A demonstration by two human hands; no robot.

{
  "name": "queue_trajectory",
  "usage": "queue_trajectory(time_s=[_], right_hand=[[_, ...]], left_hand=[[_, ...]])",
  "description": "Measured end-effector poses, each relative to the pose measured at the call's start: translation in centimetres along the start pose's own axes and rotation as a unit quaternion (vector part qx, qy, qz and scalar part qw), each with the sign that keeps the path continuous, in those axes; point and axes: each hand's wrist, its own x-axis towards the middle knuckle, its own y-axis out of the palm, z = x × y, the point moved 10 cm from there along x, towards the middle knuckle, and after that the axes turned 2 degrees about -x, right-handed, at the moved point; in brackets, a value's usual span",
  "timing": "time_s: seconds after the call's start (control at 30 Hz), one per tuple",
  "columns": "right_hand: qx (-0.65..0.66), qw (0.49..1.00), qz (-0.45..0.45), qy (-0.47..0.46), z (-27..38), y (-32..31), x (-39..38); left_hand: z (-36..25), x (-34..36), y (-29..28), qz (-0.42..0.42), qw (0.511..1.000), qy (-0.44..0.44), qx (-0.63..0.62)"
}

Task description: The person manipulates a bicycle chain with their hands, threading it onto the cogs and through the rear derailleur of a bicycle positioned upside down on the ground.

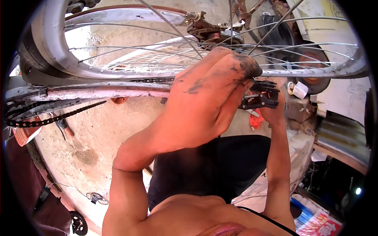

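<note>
"What is found at the left?"

"A black chain (pixel 63 118) hangs below a pale bar (pixel 106 91). The wheel (pixel 49 39) extends above both, across the view."

"The left hand (pixel 220 88)?"

"Bent at the wrist, in front of the spokes (pixel 118 47), fingers curled, black stains towards their ends. Fingertips hidden; whether they grip anything cannot be told."

"The mechanism (pixel 262 99)?"

"Black, just right of that hand, below the wheel's rim, between the two hands."

"And the right hand (pixel 273 114)?"

"Partly behind the mechanism. Its fingers are mostly hidden; opening and hold cannot be determined. A red cloth (pixel 256 121) lies near it; a dark disc (pixel 325 65) stands farther right."
</note>
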Motion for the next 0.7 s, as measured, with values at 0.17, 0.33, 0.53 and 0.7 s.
queue_trajectory(time_s=[0.17,0.33,0.53,0.7], right_hand=[[-0.047,0.998,0.026,0.014,2.0,-0.4,0.6],[-0.075,0.995,0.045,-0.046,3.5,-0.7,1.3],[-0.084,0.995,0.051,-0.032,1.6,-1.8,0.6],[-0.104,0.993,0.053,-0.003,3.0,-3.8,1.1]], left_hand=[[0.0,0.0,0.2,0.015,1.0,0.008,-0.021],[0.1,-0.3,0.2,0.012,1.0,0.013,-0.007],[-0.5,0.6,0.8,0.008,1.0,-0.023,0.0],[-2.7,2.9,2.9,0.039,0.997,-0.005,0.067]])
